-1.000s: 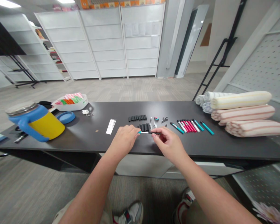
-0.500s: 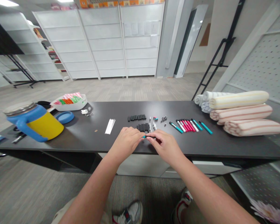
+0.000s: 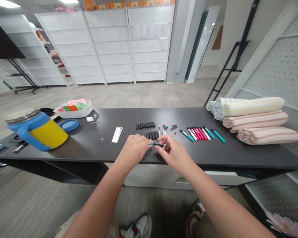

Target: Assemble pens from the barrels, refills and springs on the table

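Slim teal-and-black pen [image 3: 157, 144] held above the near side of the black worktop [image 3: 119, 116].
Its teal end is clamped in the left hand's [image 3: 136, 147] fingers; its black end is framed by the right hand's [image 3: 173, 150] fingers, grip unclear. Beyond, thin white sticks [image 3: 117, 135] are laid left, teal, white and pink pens [image 3: 200, 133] right.

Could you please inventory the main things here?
held pen: one, teal and black, between hands
sticks: several, white, left of hands
tubes: two rows, black, beyond hands
metal bits: several, silvery, beyond hands
pens: about ten, teal, red and white, right
towels: several, pale striped, far right
mug: one, blue and yellow, left
basket: one, white, left
shelves: several, white, background
table: one, dark, below hands
left hand: one, bare, gripping pen
right hand: one, bare, at pen
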A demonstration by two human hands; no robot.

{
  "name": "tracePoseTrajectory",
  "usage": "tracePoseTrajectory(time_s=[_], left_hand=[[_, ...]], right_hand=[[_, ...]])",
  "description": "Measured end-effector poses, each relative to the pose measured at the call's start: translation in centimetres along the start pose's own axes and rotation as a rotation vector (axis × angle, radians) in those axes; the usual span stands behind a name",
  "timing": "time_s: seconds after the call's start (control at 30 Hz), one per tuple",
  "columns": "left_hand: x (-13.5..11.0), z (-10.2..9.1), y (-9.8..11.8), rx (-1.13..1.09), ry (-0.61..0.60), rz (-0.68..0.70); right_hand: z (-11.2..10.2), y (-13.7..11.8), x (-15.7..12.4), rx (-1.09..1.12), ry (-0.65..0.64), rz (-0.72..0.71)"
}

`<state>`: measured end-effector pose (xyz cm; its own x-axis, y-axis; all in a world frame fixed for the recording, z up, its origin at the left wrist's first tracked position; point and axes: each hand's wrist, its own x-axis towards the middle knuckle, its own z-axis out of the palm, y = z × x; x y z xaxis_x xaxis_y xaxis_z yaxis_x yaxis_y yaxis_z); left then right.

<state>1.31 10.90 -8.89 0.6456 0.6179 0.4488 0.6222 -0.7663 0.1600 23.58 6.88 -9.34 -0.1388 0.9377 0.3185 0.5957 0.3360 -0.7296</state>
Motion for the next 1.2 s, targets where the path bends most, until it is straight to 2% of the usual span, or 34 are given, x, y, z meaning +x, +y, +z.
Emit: tracePoseTrajectory(time_s=[0.17, 0.4, 0.6, 0.8, 1.2], left_hand=[[0.04, -0.18, 0.22, 0.014, -0.013, 0.002], [0.02, -0.14, 0.11, 0.006, 0.007, -0.010], [0.07, -0.37, 0.17, 0.003, -0.007, -0.013], [0.09, -0.41, 0.06, -0.021, 0.002, -0.023], [0.03, -0.31, 0.13, -0.011, -0.005, -0.019]], right_hand=[[-0.20, -0.10, -0.06, -0.039, -0.004, -0.077], [0.03, 0.01, -0.06, -0.019, 0.027, 0.001], [-0.03, -0.06, -0.03, -0.098, 0.017, -0.090], [0.10, -0.07, -0.05, -0.074, 0.017, -0.034], [0.06, 0.00, -0.10, -0.113, 0.000, -0.111]])
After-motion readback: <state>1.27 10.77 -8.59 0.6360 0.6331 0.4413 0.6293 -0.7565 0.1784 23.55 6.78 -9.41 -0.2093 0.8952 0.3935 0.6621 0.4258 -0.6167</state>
